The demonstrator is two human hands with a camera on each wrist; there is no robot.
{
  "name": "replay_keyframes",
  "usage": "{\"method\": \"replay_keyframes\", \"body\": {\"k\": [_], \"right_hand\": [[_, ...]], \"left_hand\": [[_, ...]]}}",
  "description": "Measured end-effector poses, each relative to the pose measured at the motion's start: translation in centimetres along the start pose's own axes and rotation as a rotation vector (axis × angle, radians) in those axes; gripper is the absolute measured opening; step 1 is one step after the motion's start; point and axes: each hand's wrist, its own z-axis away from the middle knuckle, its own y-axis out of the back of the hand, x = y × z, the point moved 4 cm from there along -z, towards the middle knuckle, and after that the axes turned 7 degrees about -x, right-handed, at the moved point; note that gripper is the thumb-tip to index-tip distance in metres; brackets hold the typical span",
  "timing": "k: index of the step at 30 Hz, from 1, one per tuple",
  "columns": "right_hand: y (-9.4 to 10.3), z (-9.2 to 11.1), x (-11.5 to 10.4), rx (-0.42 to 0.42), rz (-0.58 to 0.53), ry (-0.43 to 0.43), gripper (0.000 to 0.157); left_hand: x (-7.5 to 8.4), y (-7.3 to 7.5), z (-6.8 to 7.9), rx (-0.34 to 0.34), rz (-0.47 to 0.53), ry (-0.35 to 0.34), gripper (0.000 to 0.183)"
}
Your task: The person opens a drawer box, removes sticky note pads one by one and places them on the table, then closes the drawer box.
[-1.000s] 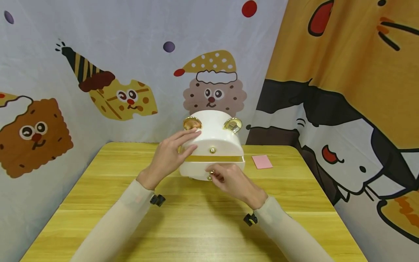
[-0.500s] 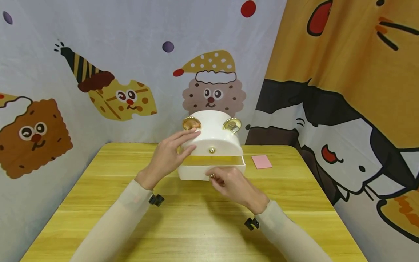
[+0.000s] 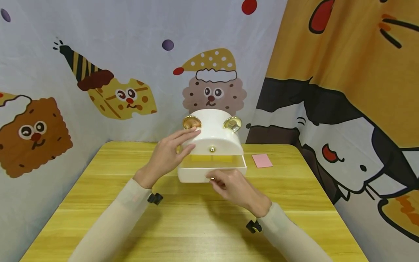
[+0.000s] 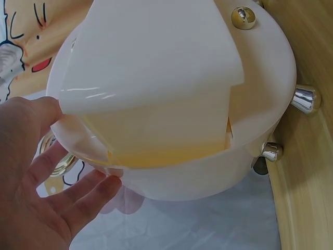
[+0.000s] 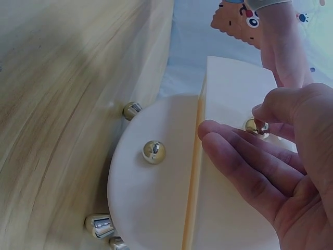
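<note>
A small white chest point(image 3: 214, 123) with gold ear-like discs stands on the table. Its middle drawer point(image 3: 193, 175) is pulled out, and the interior shows yellow. My right hand point(image 3: 237, 189) pinches the gold knob point(image 5: 255, 126) of that drawer between thumb and fingers, the other fingers lying along the drawer front. My left hand point(image 3: 165, 153) rests on the chest's upper left side with extended fingers, thumb near the front edge. A gold knob point(image 3: 212, 149) sits on the closed top drawer; another gold knob point(image 5: 154, 152) sits on the lower front, below the pulled-out drawer.
A pink sticky-note pad point(image 3: 262, 161) lies on the wooden table point(image 3: 183, 225), right of the chest. Short gold feet point(image 4: 306, 99) hold the chest off the tabletop. A cartoon-printed cloth point(image 3: 131, 36) hangs behind the table and along the sides.
The middle drawer has slid out toward me, opening a wider gap above it, with my right hand moving back along with its knob. My left hand stays on the chest.
</note>
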Motion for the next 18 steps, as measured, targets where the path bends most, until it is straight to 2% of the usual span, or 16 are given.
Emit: {"method": "replay_keyframes", "body": {"k": [18], "right_hand": [[0.5, 0.9, -1.1, -0.009, -0.009, 0.027, 0.022]], "left_hand": [[0.1, 0.1, -0.2, 0.001, -0.002, -0.003, 0.048]]}}
